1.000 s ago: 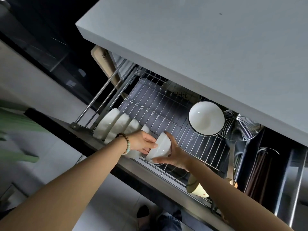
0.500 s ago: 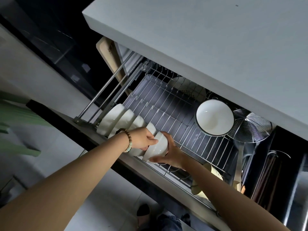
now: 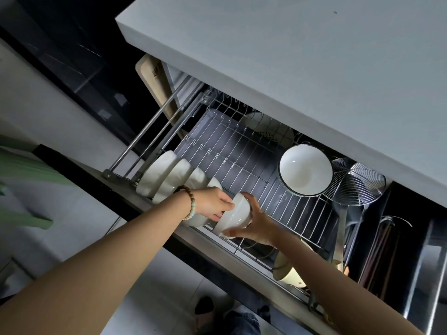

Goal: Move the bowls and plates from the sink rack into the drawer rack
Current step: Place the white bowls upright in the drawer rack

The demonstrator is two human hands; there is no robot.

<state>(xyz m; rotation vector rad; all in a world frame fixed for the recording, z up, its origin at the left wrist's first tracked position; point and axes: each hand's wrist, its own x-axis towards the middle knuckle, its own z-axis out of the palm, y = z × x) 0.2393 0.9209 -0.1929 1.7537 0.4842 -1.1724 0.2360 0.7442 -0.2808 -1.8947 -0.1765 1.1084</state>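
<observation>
The pulled-out wire drawer rack (image 3: pixel 244 165) sits under the grey countertop. Along its near-left edge stands a row of white bowls on edge (image 3: pixel 167 172). My right hand (image 3: pixel 254 220) grips a small white bowl (image 3: pixel 235 217) from the right side, tilted on edge at the end of that row. My left hand (image 3: pixel 212 203), with a bead bracelet on the wrist, presses its fingers against the bowl's left side and the neighbouring bowl. A larger white bowl with a dark rim (image 3: pixel 305 170) leans at the rack's far right.
A wire skimmer (image 3: pixel 355 181) leans right of the big bowl. A wooden cutting board (image 3: pixel 157 93) stands at the drawer's left rail. A cream cup (image 3: pixel 286 272) sits low under my right forearm. The countertop (image 3: pixel 290 56) overhangs the drawer's back. Dark utensils fill the right compartment.
The small bowl has gone down and left toward the row, and both hands have closed in on it. The view shifted slightly.
</observation>
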